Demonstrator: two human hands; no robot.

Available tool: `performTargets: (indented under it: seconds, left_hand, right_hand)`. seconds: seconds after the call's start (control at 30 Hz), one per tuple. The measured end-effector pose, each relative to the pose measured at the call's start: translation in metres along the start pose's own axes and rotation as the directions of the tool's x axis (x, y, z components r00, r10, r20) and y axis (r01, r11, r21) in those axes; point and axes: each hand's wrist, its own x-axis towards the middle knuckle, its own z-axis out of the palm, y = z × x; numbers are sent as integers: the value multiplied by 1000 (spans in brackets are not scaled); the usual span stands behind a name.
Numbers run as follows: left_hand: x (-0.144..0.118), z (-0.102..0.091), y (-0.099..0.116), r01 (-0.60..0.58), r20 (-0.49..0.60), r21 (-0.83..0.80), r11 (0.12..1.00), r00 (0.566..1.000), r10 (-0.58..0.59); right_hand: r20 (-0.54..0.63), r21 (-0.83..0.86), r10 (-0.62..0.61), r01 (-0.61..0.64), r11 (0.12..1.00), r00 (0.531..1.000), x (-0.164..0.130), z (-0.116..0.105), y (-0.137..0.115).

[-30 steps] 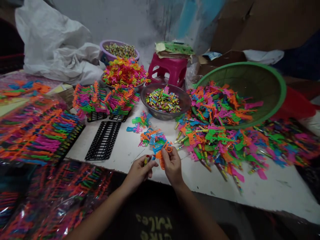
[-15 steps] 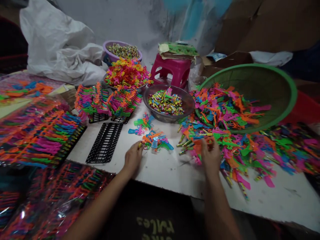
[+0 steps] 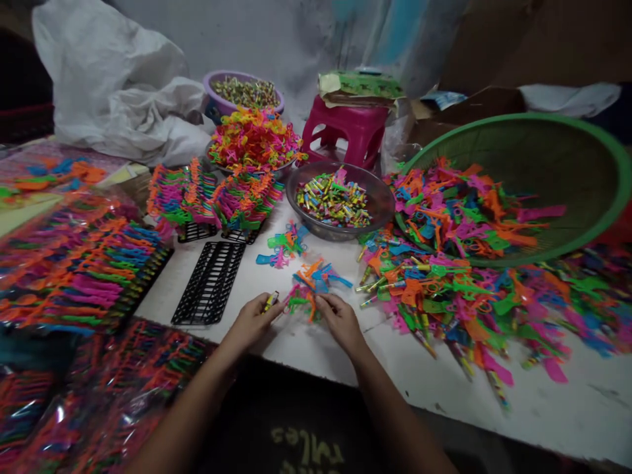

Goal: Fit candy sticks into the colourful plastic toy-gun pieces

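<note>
My left hand [image 3: 251, 322] is closed around a small yellow patterned tube [image 3: 270, 301], whose dark end sticks up between the fingers. Just right of it, the fingers of my right hand [image 3: 342, 321] pinch at an orange plastic piece [image 3: 312, 307]; blur hides its exact shape. Both hands meet at a small heap of plastic pieces [image 3: 320, 275] in orange, blue, green and pink on the white tabletop [image 3: 316, 349]. A second little cluster of plastic pieces [image 3: 284, 245] lies behind it.
A black slatted rack [image 3: 210, 283] lies left of my hands, with filled racks [image 3: 217, 197] behind. Beyond stands a bowl of tubes [image 3: 340, 227]. To the right, a tipped green basket [image 3: 612, 197] spills a pile of plastic pieces [image 3: 459, 289]. Bagged rows [image 3: 74, 263] fill the left.
My right hand has moved left from the big pile to the small heap beside my left hand. The left hand has shifted slightly down, and the tube in it shows more clearly.
</note>
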Motion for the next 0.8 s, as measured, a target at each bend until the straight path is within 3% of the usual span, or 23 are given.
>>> performTargets:
  seconds: [0.07, 0.17, 0.27, 0.33, 0.43, 0.5, 0.57, 0.67, 0.8]
  left_hand:
    - [-1, 1, 4, -20, -31, -25, 999, 999, 20]
    - [1, -1, 7, -19, -67, -110, 994, 998, 12]
    - [1, -4, 12, 22, 21, -240, 971, 1000, -17]
    - [-1, -3, 16, 34, 79, -252, 967, 997, -15]
    - [-4, 3, 21, 17, 147, -171, 985, 989, 9]
    - [-6, 10, 23, 14, 183, -156, 988, 983, 15]
    - [-8, 17, 23, 40, 198, -214, 976, 980, 4]
    - [-8, 22, 22, 120, 235, -347, 930, 971, -37]
    - [-11, 24, 22, 128, 192, -373, 919, 980, -59]
  right_hand:
    - [-30, 22, -4, 4, 1000, 1000, 8, 3, 5]
    - [-183, 1, -21, 22, 1000, 983, 17, -4, 12]
    - [-318, 3, 7, -6, 1000, 948, 18, -17, 11]
    - [-260, 125, 87, -56, 991, 962, 16, -23, 7]
    - [70, 411, 240, -247, 878, 968, 10, -26, -4]
    - [320, 530, 226, -371, 762, 920, 6, -24, -11]
    - [452, 604, 144, -421, 677, 880, 2, -21, -16]
    - [377, 726, 61, -336, 601, 924, -1, -19, -20]
    - [140, 769, 2, -110, 630, 990, -2, -17, -16]
